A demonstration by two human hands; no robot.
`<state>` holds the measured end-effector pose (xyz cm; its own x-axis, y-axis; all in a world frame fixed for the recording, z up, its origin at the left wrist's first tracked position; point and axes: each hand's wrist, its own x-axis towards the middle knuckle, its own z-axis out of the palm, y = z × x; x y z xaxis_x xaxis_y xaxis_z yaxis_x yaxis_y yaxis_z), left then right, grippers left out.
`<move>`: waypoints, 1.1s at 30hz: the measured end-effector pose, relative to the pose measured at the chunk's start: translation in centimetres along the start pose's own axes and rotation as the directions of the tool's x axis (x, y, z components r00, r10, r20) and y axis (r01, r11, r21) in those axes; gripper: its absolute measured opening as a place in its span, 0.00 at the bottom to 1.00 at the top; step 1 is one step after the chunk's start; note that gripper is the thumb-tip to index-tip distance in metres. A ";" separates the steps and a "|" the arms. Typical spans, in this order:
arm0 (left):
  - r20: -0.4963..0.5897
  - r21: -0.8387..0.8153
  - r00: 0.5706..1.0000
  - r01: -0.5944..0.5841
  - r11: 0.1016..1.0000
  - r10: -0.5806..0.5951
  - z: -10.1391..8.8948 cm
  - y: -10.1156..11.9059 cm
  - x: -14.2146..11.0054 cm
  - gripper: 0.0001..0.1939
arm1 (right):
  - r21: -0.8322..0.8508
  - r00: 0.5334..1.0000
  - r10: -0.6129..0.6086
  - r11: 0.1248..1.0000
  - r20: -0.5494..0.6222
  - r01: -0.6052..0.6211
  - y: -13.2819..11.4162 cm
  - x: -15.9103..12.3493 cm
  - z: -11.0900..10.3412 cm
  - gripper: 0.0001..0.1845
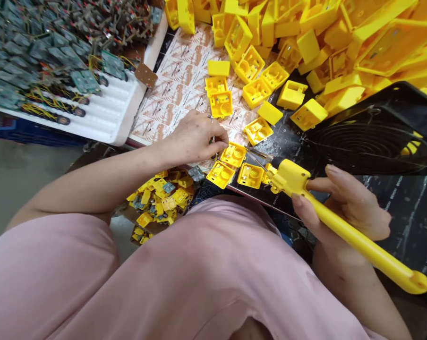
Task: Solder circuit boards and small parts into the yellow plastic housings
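My right hand [344,208] is wrapped round the long yellow handle of a soldering iron [327,212]. Its thin metal end reaches left over a small open yellow plastic housing [234,154]. At that housing's upper left edge, the thumb and fingers of my left hand [197,137] are pinched together. Whatever they may grip is too hidden to make out. Close by at the table's front edge lie two more open housings, one at the left [220,174] and one at the right [251,175]. Another open housing [258,131] sits just behind.
A large heap of yellow housings [316,38] fills the back right. A black fan-like unit [372,127] stands at the right. White foam trays [117,120] at the left carry green circuit boards [84,81] with wires. Below the table edge is a pile of yellow parts [164,200].
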<state>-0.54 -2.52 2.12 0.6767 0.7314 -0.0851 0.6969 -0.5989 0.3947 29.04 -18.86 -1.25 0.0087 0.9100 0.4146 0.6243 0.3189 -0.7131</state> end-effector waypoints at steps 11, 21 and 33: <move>-0.012 -0.002 0.997 0.081 0.997 -0.081 0.6 0.9 0.2 0.13 | -0.020 0.979 -0.199 0.980 -0.046 0.199 -3.1 2.0 1.0 0.24; -0.014 0.061 0.997 0.072 0.996 -0.071 0.8 1.2 0.7 0.14 | -0.127 0.888 -0.456 0.879 0.055 0.459 -4.4 5.0 2.0 0.10; 0.004 0.038 0.999 0.053 0.998 -0.053 0.3 1.2 1.1 0.12 | -0.082 0.968 -0.250 0.965 0.013 0.250 -4.7 3.6 -0.1 0.13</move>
<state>1.15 -2.50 2.20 0.6394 0.7610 -0.1097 0.7404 -0.5711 0.3544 26.23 -17.14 3.61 -0.1576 0.8046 0.5726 0.6686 0.5136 -0.5377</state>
